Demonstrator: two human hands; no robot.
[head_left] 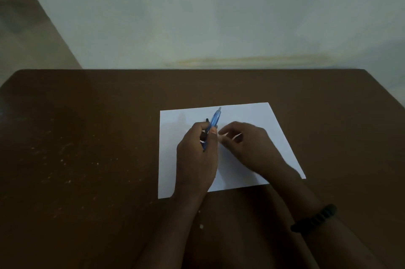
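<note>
A white sheet of paper [258, 119] lies on the brown table [87, 137], right of centre. My left hand [197, 159] hovers over the sheet and grips a translucent blue pen [215, 118], whose top end points away from me. A thin black part [207, 120] sticks up beside the pen from the same hand. My right hand [252, 148] is close to the right of the pen, fingers curled, pinching a small pale piece [225, 135] that I cannot identify. The two hands almost touch.
A pale wall [219, 16] rises right behind the table's far edge. Floor [26, 34] shows at the far left. A black bead bracelet [315, 218] sits on my right wrist. Small pale specks dot the left part of the table.
</note>
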